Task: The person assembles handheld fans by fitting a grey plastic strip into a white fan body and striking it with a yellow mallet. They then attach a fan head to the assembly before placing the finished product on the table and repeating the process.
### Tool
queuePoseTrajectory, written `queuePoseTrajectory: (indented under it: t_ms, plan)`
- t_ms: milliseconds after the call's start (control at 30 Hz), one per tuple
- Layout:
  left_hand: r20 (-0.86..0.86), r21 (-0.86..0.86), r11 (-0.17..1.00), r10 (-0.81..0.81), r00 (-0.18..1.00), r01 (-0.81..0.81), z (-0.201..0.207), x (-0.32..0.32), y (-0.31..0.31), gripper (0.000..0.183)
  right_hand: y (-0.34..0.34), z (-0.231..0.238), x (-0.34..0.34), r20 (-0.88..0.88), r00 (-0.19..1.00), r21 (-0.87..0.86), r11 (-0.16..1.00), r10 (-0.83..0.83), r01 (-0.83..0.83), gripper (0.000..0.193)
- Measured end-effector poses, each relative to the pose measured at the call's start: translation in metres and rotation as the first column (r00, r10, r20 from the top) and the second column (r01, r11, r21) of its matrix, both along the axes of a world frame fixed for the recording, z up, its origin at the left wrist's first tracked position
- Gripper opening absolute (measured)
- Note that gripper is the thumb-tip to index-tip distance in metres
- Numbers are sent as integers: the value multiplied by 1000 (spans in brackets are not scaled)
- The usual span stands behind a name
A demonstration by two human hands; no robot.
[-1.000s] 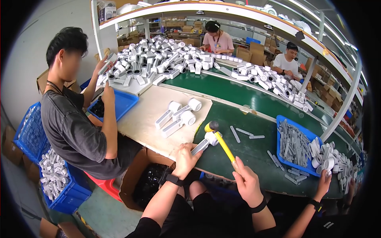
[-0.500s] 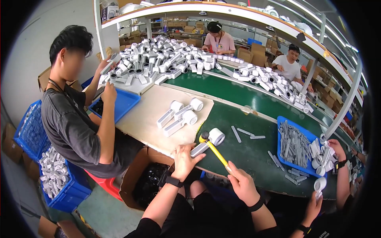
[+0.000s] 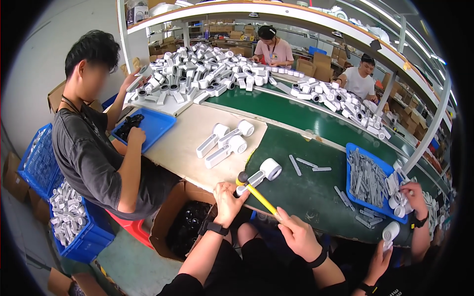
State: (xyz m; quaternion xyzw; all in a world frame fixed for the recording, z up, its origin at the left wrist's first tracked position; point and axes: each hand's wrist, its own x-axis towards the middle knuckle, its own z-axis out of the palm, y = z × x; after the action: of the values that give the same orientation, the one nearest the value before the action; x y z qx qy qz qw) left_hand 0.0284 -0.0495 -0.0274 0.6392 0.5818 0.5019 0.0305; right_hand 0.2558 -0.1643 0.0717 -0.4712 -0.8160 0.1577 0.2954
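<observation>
A white handheld device [image 3: 271, 169] with a round head and a long handle lies at the table's front edge. My left hand [image 3: 228, 203] is closed on the near end of its handle, thumb along the side. My right hand [image 3: 299, 234] is wrapped round the yellow handle of a hammer [image 3: 262, 199]. Its dark, rounded head is over the handle, close to my left thumb; I cannot tell if it touches. Three similar white devices [image 3: 219, 157] lie on the beige sheet just beyond. Several slim grey strips [image 3: 295, 165] are on the green mat to the right.
A blue tray [image 3: 349, 185] of grey strips sits at the right, beside a co-worker's hands. A person at my left reaches into another blue tray [image 3: 159, 129] with black parts. White devices [image 3: 197, 74] are heaped at the back. An open carton [image 3: 160, 224] stands below the table edge.
The hammer head has moved from beside the device's round head down the handle toward my left hand. At left, the co-worker's lower hand has dropped to the black parts in the tray.
</observation>
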Motion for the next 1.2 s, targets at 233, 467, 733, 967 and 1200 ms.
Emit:
queuePoseTrajectory:
  t_ms: [233, 467, 733, 967, 1200]
  plan:
    - [-37, -24, 1000, 13, 999, -14, 12, 2, -6, 33, 11, -8, 14, -132, 990, 52, 997, -53, 60, 54]
    - [-140, -107, 994, -2, 990, -13, 20, 0, -4, 35, 29, -17, 28, -121, 978, 98, 979, -167, 180, 53]
    - [-325, -43, 978, -208, 923, 206, 28, 6, 42, 29, 33, -49, 33, -284, 946, -88, 987, -157, 138, 53]
    - [-431, 7, 997, 75, 899, -80, 6, -74, 96, 34, -30, -67, 59, -612, 757, -188, 971, -231, 144, 55]
    - [-382, 7, 999, -33, 924, 39, 32, -42, 154, 38, -32, -71, 76, -626, 739, -158, 968, -250, 194, 56]
